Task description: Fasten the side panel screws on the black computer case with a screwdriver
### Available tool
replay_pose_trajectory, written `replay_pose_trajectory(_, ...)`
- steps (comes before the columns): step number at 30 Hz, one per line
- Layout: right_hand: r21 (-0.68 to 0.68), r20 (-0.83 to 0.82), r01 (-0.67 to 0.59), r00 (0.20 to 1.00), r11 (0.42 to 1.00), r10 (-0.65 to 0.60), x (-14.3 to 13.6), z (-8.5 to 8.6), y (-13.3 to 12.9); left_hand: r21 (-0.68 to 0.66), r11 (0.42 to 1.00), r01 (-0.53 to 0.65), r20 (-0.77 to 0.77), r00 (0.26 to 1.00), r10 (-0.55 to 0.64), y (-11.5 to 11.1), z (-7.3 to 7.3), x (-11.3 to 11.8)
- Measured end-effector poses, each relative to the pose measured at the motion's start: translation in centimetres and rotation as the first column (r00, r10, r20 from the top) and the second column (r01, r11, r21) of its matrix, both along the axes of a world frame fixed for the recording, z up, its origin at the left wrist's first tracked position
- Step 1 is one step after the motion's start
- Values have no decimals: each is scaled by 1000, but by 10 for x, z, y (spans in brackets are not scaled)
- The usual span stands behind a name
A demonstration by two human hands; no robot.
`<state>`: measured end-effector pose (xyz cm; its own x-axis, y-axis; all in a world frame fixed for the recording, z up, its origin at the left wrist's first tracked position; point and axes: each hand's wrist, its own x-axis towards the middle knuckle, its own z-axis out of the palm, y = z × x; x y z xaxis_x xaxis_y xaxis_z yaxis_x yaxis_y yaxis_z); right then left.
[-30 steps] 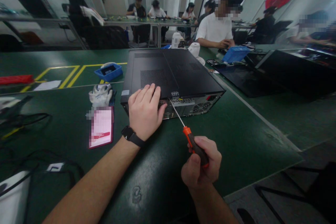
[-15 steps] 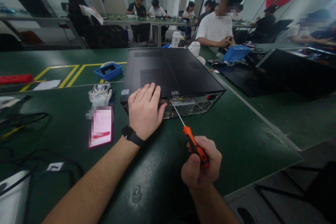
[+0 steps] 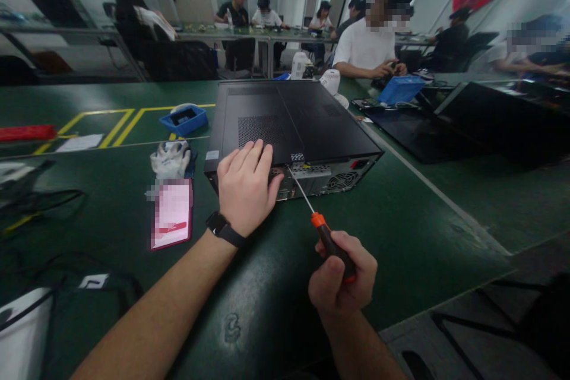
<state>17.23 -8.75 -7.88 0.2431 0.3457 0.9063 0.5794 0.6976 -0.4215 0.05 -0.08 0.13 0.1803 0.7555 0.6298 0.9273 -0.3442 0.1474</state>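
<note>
A black computer case (image 3: 307,119) lies flat on the green table (image 3: 423,237), its rear panel with a round fan grille facing me. My left hand (image 3: 247,190), a dark watch on its wrist, rests on the case's near edge, fingers spread over the top and thumb against the rear panel. Wrapped round the handle of an orange and black screwdriver (image 3: 330,241) is my right hand (image 3: 345,276). The shaft slants up and left, and its tip meets the upper edge of the rear panel, just right of my left thumb. Any screw at the tip is too small to make out.
Left of the case are a blue tray (image 3: 184,121), white gloves (image 3: 171,159) and a pink-edged sheet (image 3: 173,214). Black cables (image 3: 48,196) lie farther left. A person in white (image 3: 367,47) sits across the table, near a blue bin (image 3: 401,90) and black panels.
The screwdriver's handle has turned about its axis in my right hand, showing its dark side more. My left hand and the case have stayed in place.
</note>
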Motion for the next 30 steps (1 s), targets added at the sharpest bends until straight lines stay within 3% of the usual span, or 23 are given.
replay_pose_trajectory(4, 18, -19, -63, 998, 998, 63, -2, 6, 1, 1, 1000, -5, -3, 1000, 5, 0, 0, 0)
replay_pose_trajectory(9, -25, -7, -47, 999, 999, 47, -2, 8, 1, 4, 1000, 3, 5, 1000, -3, 0, 1, 0)
replay_pose_trajectory(21, -14, 33, 98, 995, 995, -98, 2, -2, -3, 1, 1000, 13, 24, 1000, -13, 0, 1, 0)
replay_pose_trajectory(27, 13, -40, -75, 996, 997, 75, -3, 6, 1, 8, 1000, 2, 2, 1000, -2, 0, 0, 0)
replay_pose_trajectory(30, 8, -18, -57, 998, 998, 57, -2, 11, 2, 14, 1000, -1, -5, 1000, 1, 0, 0, 0)
